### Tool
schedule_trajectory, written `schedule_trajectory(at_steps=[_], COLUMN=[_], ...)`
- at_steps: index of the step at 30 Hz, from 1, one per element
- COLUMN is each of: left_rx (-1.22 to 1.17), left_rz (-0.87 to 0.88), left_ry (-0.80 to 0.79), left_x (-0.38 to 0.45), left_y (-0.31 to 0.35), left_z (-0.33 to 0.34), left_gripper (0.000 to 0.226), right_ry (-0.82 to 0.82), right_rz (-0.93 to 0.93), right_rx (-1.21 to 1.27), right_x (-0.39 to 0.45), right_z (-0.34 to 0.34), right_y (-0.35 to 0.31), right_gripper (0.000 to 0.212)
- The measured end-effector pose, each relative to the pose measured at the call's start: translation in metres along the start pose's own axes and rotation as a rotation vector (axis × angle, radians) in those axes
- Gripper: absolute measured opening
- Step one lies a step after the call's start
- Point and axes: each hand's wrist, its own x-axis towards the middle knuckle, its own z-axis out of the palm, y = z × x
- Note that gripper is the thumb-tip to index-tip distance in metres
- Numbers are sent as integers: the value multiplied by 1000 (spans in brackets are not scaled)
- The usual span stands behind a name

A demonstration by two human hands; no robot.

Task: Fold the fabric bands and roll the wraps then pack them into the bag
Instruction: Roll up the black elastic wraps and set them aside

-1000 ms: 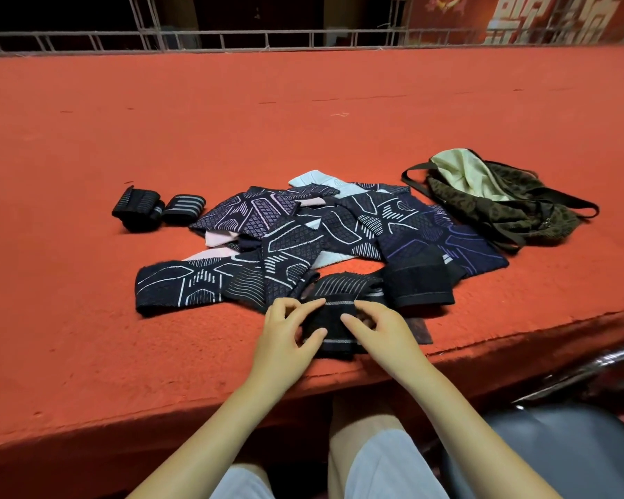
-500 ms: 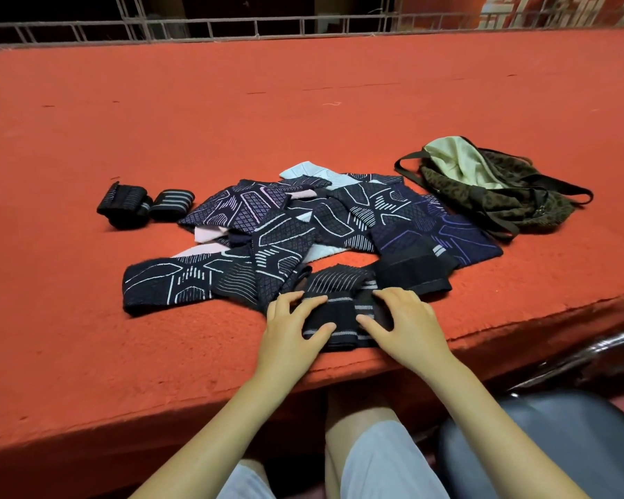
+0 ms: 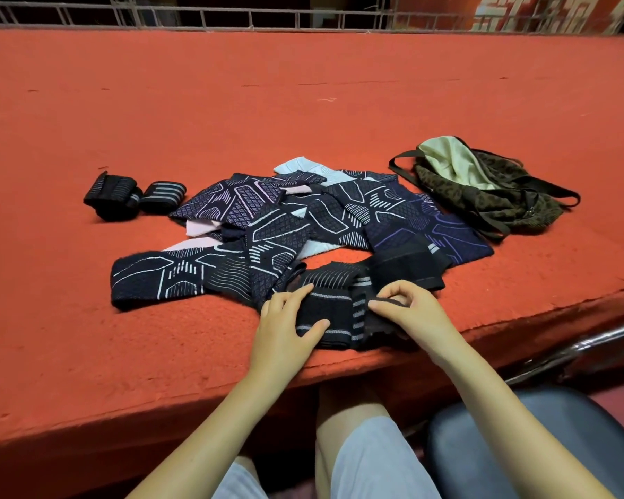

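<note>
A black wrap with grey stripes (image 3: pixel 334 311) lies partly rolled near the front edge of the red surface. My left hand (image 3: pixel 287 329) grips its left end, thumb on top and fingers behind. My right hand (image 3: pixel 407 311) pinches a thin black loop at the wrap's right end. Behind them sprawls a pile of dark patterned fabric bands (image 3: pixel 285 225), some showing white or pink undersides. Two rolled wraps (image 3: pixel 130 196) sit at the left. An open leopard-print bag (image 3: pixel 483 189) with pale lining lies at the right.
The red carpeted surface (image 3: pixel 303 102) stretches far back to a metal railing (image 3: pixel 231 16). Its front edge drops off just below my hands. A dark padded chair (image 3: pixel 519 444) and a metal bar (image 3: pixel 591 343) stand at the lower right, beside my knees.
The wrap has been gathered more tightly between my hands. My right hand went from lying flat on it to pinching the loop at its end. The view shifted slightly.
</note>
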Motion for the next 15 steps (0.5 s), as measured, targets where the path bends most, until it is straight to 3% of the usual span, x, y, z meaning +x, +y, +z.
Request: schedule_trajectory(at_steps=[4, 7, 12, 15], left_rx=[-45, -87, -151, -288], left_rz=[-4, -33, -35, -51], left_ry=[20, 7, -9, -7], left_x=[1, 2, 2, 3], left_y=[-1, 0, -2, -5], left_z=[1, 0, -4, -6], left_gripper=[59, 58, 55, 35], right_ry=[42, 69, 8, 2], right_rz=[-30, -94, -80, -115], right_rx=[186, 184, 240, 196], right_x=[-6, -7, -9, -11], right_z=[20, 33, 45, 47], right_y=[3, 1, -1, 5], right_gripper=[13, 5, 30, 24])
